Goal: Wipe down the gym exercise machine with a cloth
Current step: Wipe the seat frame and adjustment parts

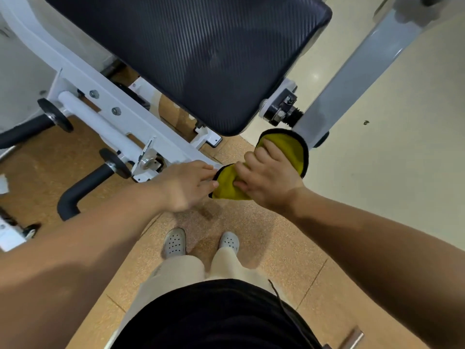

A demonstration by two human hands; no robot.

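A yellow cloth with a black hem is held in mid-air just below the front corner of the machine's black padded seat. My right hand grips the cloth from above, fingers curled into its folds. My left hand pinches the cloth's lower left end between thumb and fingers. The white frame of the exercise machine runs diagonally under the seat on the left. A grey machine arm slopes up on the right, its pivot bolt close to the cloth.
Black padded handles and round black end caps stick out from the frame at lower left. The floor is tan cork matting beneath my feet in grey clogs, and cream tile to the right.
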